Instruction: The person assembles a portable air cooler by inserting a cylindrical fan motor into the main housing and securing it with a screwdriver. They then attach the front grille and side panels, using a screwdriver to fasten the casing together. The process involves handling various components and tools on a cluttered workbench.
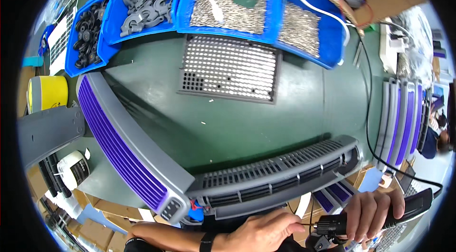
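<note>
My right hand [373,214] is wrapped around a black corded electric screwdriver [411,208] at the lower right, its nose pointing left. Just left of that nose, my left hand [266,230] has thumb and fingers drawn together close to the thin bit; whatever they hold is too small to make out. Beyond my hands lies a long grey housing [280,176] with slots and a dark fan roller inside. A long grey front panel with purple slats [126,142] slants across the left, its control-button end meeting the housing's left end.
A black perforated tray [183,73] filled with screws sits mid-bench. Blue bins [178,26] behind it hold screws, grey clips and black wheels. A white cable [304,0] drapes over them. Purple-and-grey panels [399,119] stand at right. A yellow-grey roll [47,92] and white bottle [73,169] stand left.
</note>
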`<act>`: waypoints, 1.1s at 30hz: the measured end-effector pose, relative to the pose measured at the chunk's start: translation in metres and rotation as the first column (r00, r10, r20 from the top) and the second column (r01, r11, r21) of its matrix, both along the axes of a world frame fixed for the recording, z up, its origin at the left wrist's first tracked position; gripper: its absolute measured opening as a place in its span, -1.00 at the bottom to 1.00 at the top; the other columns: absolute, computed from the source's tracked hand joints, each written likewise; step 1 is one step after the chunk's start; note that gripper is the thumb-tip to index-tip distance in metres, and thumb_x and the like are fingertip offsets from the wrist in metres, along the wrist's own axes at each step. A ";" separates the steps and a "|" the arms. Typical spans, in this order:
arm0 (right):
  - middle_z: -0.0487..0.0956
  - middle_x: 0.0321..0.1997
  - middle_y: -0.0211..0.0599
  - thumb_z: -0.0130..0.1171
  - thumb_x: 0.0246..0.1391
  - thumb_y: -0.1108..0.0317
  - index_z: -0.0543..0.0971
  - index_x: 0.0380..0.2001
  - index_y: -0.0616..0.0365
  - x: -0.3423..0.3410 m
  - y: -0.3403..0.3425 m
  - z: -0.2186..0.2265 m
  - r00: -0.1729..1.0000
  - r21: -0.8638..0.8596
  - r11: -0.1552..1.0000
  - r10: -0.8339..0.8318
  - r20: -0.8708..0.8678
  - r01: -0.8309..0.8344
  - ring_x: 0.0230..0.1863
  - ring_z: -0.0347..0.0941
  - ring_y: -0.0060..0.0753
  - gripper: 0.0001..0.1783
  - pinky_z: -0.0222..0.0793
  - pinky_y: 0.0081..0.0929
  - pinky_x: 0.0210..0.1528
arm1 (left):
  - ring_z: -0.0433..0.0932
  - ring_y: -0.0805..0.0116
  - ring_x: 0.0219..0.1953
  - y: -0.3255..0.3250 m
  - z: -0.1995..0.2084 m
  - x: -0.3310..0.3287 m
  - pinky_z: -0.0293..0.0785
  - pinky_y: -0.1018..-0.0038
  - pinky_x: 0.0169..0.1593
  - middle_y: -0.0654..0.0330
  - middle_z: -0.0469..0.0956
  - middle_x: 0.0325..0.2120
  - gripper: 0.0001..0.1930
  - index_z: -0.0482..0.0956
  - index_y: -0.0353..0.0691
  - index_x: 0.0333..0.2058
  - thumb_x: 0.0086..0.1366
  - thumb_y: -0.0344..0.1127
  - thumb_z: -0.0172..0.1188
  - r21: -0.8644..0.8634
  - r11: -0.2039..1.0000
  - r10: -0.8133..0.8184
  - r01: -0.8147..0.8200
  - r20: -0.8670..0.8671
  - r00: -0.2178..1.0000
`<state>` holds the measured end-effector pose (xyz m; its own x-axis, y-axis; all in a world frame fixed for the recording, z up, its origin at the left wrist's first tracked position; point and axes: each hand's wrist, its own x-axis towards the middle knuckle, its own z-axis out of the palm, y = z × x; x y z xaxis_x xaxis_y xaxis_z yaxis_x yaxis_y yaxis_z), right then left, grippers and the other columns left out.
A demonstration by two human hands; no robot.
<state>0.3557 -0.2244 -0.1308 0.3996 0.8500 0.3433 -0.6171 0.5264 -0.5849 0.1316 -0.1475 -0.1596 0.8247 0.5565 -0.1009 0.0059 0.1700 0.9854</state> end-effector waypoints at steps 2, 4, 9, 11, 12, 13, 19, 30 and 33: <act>0.60 -0.46 -0.05 0.19 0.28 0.65 0.36 0.17 0.34 0.008 0.010 0.008 0.984 0.013 0.985 0.174 0.029 -0.174 -0.48 0.64 -0.15 -0.57 0.70 -0.25 -0.52 | 0.70 0.16 -0.23 -0.008 -0.003 -0.010 0.59 0.33 -0.27 0.08 0.64 -0.27 -0.84 0.64 -0.30 -0.12 0.33 -0.54 0.27 -0.372 0.923 -0.118 0.095 -0.041 0.992; 0.60 -0.44 -0.07 0.13 0.35 0.57 0.36 0.16 0.27 0.000 0.012 0.015 0.984 0.004 0.986 0.164 0.069 -0.165 -0.47 0.62 -0.12 -0.64 0.64 -0.22 -0.50 | 0.70 0.42 -0.38 -0.002 0.001 -0.007 0.68 0.55 -0.28 0.10 0.63 -0.17 -0.86 0.66 -0.41 -0.12 0.39 -0.64 0.20 -0.316 0.940 -0.139 0.126 -0.019 0.990; 0.62 -0.37 -0.05 -0.21 0.59 0.33 0.29 0.21 0.15 -0.003 0.002 0.017 0.977 0.038 0.984 0.170 0.129 -0.176 -0.40 0.61 -0.08 -0.74 0.60 -0.10 -0.35 | 0.75 0.42 -0.24 -0.001 0.011 -0.003 0.75 0.52 -0.21 0.10 0.66 -0.24 -0.79 0.63 -0.48 -0.12 0.30 -0.60 0.41 -0.168 0.981 -0.097 0.098 0.013 0.995; 0.62 -0.37 -0.05 -0.26 0.62 0.29 0.28 0.24 0.16 -0.006 -0.003 0.019 0.976 0.060 0.980 0.179 0.127 -0.188 -0.38 0.61 -0.07 -0.70 0.60 -0.06 -0.30 | 0.75 0.42 -0.23 -0.006 0.012 -0.003 0.76 0.52 -0.20 0.11 0.66 -0.23 -0.72 0.62 -0.46 -0.11 0.23 -0.59 0.48 -0.101 0.992 -0.070 0.072 0.030 0.997; 0.62 -0.37 -0.05 -0.27 0.62 0.28 0.28 0.24 0.16 -0.007 -0.002 0.016 0.975 0.086 0.978 0.179 0.129 -0.191 -0.38 0.61 -0.07 -0.69 0.59 -0.07 -0.31 | 0.74 0.43 -0.21 -0.008 0.009 -0.004 0.76 0.50 -0.18 0.09 0.67 -0.20 -0.58 0.63 -0.43 -0.02 0.16 -0.55 0.56 -0.088 0.992 -0.081 0.085 0.046 0.996; 0.62 -0.38 -0.06 -0.27 0.62 0.26 0.28 0.25 0.16 -0.011 -0.005 0.018 0.984 0.083 0.986 0.135 0.114 -0.145 -0.39 0.61 -0.07 -0.68 0.59 -0.08 -0.31 | 0.74 0.43 -0.21 -0.009 0.011 -0.006 0.76 0.50 -0.18 0.09 0.68 -0.19 -0.54 0.63 -0.41 0.00 0.14 -0.52 0.59 -0.063 0.995 -0.075 0.075 -0.007 0.997; 0.61 -0.47 -0.09 -0.22 0.60 0.27 0.33 0.14 0.14 -0.006 -0.016 0.042 0.986 0.037 0.996 0.079 0.144 -0.085 -0.47 0.59 -0.11 -0.75 0.58 -0.12 -0.38 | 0.69 0.24 -0.25 0.028 0.056 -0.029 0.61 0.39 -0.16 0.11 0.70 -0.19 -0.32 0.64 -0.34 0.05 -0.05 -0.24 0.71 0.819 0.566 0.107 0.093 -0.184 0.977; 0.64 -0.56 -0.05 0.27 0.14 0.76 0.32 0.16 0.31 0.037 -0.020 0.038 0.931 0.152 0.962 0.169 0.324 -0.227 -0.55 0.65 -0.08 -0.45 0.74 -0.15 -0.50 | 0.41 -0.21 0.33 0.044 0.022 -0.001 0.25 -0.12 0.39 -0.19 0.46 0.25 0.01 0.44 -0.42 0.29 -0.04 0.06 0.63 0.881 0.388 0.305 0.271 -0.400 0.864; 0.63 -0.57 -0.02 0.21 0.21 0.73 0.32 0.14 0.34 0.044 -0.021 0.034 0.944 0.146 0.966 0.164 0.287 -0.212 -0.56 0.64 -0.05 -0.53 0.75 -0.13 -0.51 | 0.45 -0.17 0.29 0.042 0.017 -0.004 0.27 -0.12 0.36 -0.17 0.50 0.22 0.00 0.45 -0.42 0.28 -0.02 0.10 0.61 0.884 0.351 0.313 0.307 -0.420 0.852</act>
